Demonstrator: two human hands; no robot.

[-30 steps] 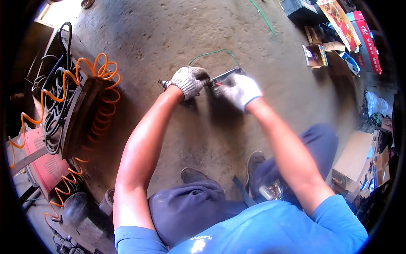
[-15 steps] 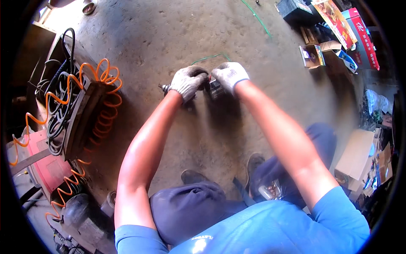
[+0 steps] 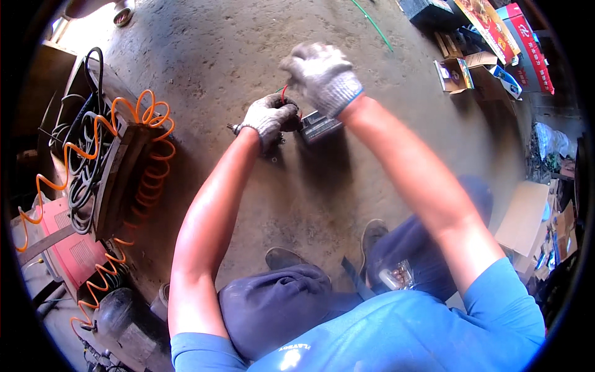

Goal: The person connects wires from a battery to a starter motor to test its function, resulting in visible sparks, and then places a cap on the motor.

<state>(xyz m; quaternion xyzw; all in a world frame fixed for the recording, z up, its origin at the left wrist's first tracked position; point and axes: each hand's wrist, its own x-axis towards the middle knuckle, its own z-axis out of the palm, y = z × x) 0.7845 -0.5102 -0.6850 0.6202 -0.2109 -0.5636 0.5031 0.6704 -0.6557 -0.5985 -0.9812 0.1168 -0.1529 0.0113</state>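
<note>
My left hand point(image 3: 268, 119), in a greyish-white knitted glove, is closed around a dark part that its fingers mostly hide. Metal ends of that part point(image 3: 232, 128) stick out by the wrist. A thin red wire point(image 3: 284, 94) curves up from the left fingers toward my right hand point(image 3: 322, 75). That gloved right hand is raised farther away, its fingers curled and blurred by motion; what they hold is hidden. Just right of the left hand, a dark rectangular box like a battery point(image 3: 321, 127) stands over the concrete floor point(image 3: 211, 80).
At left, an orange coiled air hose point(image 3: 149, 180) hangs by a cart with cables point(image 3: 83, 167), above a pink machine point(image 3: 74, 248) and a dark tank point(image 3: 127, 316). Cartons point(image 3: 455, 74) lie at far right, another cardboard box point(image 3: 524, 217) nearer. A green strip point(image 3: 372, 25) crosses the floor ahead.
My right hand has risen away from the box and moved slightly left, uncovering the box's top and the red wire. My left hand stays nearly in place, still closed.
</note>
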